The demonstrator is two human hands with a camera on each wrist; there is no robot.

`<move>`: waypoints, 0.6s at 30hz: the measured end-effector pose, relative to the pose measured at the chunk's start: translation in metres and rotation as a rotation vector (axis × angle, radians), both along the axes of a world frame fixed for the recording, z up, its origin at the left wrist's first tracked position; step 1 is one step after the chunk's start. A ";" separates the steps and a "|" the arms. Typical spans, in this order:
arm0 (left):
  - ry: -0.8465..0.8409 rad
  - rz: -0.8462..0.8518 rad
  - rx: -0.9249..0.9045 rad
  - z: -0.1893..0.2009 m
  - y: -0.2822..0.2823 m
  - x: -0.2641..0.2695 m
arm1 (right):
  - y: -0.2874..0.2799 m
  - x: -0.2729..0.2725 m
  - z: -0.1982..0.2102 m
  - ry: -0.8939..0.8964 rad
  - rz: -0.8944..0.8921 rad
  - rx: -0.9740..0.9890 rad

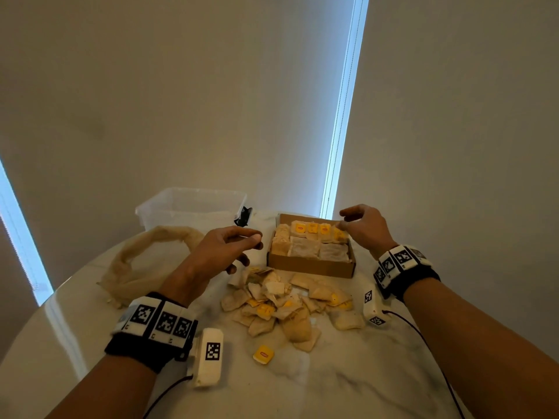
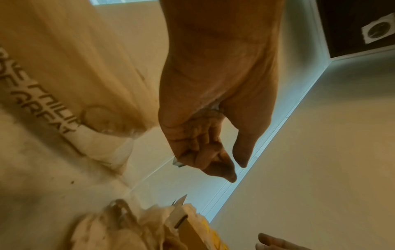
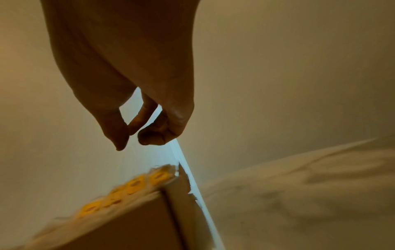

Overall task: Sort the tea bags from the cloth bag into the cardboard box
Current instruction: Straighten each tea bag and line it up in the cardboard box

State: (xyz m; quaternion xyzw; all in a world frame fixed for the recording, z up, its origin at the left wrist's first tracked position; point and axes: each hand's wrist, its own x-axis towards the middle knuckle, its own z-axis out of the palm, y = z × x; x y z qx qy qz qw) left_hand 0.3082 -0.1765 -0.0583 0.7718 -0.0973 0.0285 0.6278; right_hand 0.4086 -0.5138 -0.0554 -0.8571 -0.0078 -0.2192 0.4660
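Note:
The open cardboard box [image 1: 311, 266] stands on the marble table, and rows of tea bags [image 1: 311, 240] with yellow tags fill it. Loose tea bags [image 1: 281, 300] lie in a pile in front of it. The limp cloth bag [image 1: 145, 261] lies to the left. My left hand [image 1: 254, 246] hovers between the bag and the box, its fingers loosely curled, and holds nothing. My right hand [image 1: 343, 220] hangs over the box's far right corner, thumb and fingertips slightly apart and empty. The right wrist view shows that hand [image 3: 133, 142] above the box [image 3: 138, 219].
A clear plastic container [image 1: 193, 207] stands at the back left, with a small black object [image 1: 243, 216] beside it. One yellow tag [image 1: 263, 355] lies alone near the front. The round table's edge curves close on the left. Wall and blinds rise behind.

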 end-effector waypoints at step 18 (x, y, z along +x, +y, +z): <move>0.143 -0.291 0.797 0.029 -0.005 -0.002 | 0.125 -0.088 0.013 0.369 0.586 -0.766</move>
